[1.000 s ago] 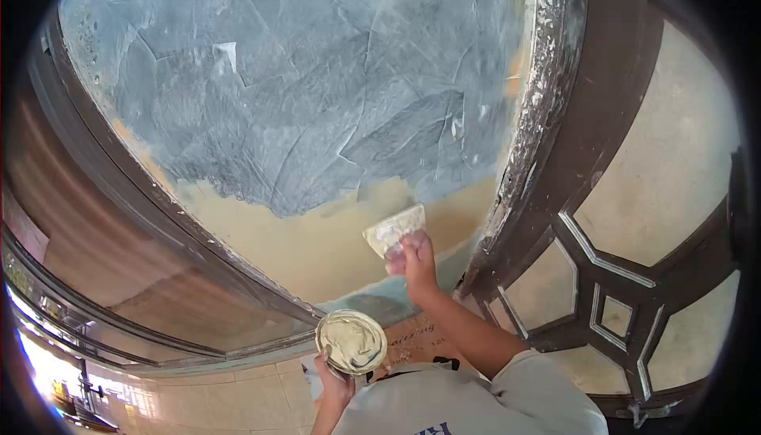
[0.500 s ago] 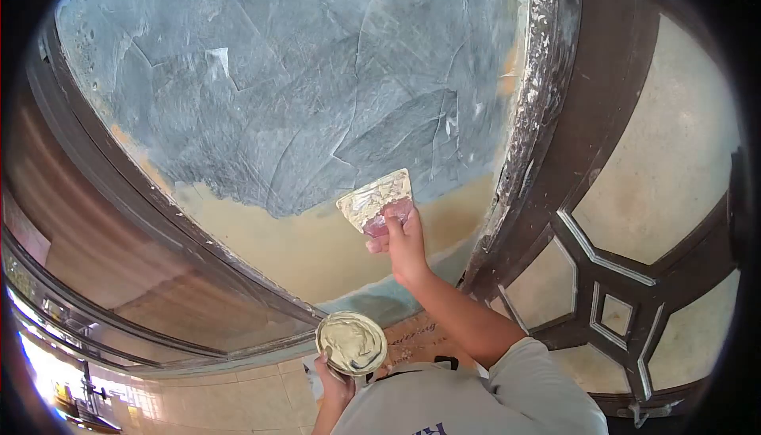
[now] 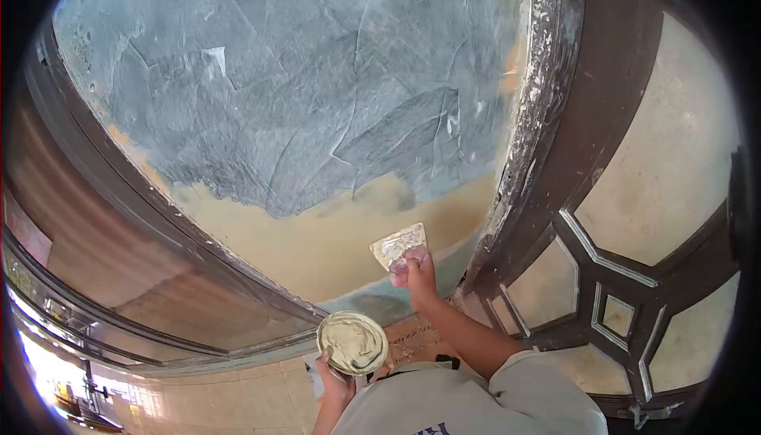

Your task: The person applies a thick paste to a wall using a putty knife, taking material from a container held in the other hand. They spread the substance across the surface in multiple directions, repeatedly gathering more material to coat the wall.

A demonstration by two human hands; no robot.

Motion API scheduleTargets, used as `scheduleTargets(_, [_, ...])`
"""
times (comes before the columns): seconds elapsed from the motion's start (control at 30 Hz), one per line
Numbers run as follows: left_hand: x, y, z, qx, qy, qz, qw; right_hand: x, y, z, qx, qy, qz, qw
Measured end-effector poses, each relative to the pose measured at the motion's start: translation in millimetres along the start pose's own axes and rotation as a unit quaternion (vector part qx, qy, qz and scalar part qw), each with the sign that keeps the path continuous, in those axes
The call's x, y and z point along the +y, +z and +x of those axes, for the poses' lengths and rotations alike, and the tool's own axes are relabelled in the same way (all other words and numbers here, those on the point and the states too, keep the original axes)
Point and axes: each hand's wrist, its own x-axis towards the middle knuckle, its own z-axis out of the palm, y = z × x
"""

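My right hand (image 3: 422, 275) is closed around the pinkish grip of a flat putty spreader (image 3: 399, 245), whose blade is smeared with cream filler. The spreader overlaps the beige lower band of the wall (image 3: 317, 245), just above a pale blue-green strip. Low in the view, my left hand (image 3: 336, 379) grips a round tub (image 3: 351, 343) of cream putty from its lower left side, with the putty swirled inside. Grey-blue, streaky coating (image 3: 317, 102) covers the wall above the beige band, and a beige patch juts up into it above the spreader.
A dark brown door (image 3: 618, 269) with pale panels stands at the right, beside a flaking, paint-spotted frame (image 3: 531, 110). Dark-framed glass (image 3: 151, 253) runs along the left. Below are floor tiles (image 3: 230, 399) and a brown printed sheet (image 3: 416, 340) near my body.
My right hand has drawn the spreader down and slightly right, off the grey-blue edge. A beige patch now shows where the blade was. My left hand and the tub have stayed put.
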Motion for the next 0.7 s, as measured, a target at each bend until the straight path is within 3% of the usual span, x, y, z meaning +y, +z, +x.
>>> scheduleTargets(0.07, [-5,-5,2,0.001,0.001,-0.008,1.000,-11,3,-7,-0.005,-0.001,-0.002,1.000])
scheduleTargets(0.23, [-6,1,3,-0.013,-0.001,-0.027,1.000,-79,56,-18,-0.106,-0.131,0.081,0.982])
scheduleTargets(0.37, [-5,3,2,-0.004,-0.007,-0.028,1.000,-107,81,-28,-0.151,-0.093,0.090,0.980])
scheduleTargets(0.47, [-10,-8,3,0.008,0.000,-0.005,1.000,-83,80,-16,-0.137,-0.065,0.075,0.986])
scheduleTargets(0.53, [-9,-14,4,0.031,-0.017,-0.026,0.999,-39,62,-4,-0.094,-0.105,0.065,0.988])
scheduleTargets(0.7, [-4,-17,-3,0.065,-0.004,-0.021,0.998,83,-14,6,-0.034,-0.076,-0.008,0.996])
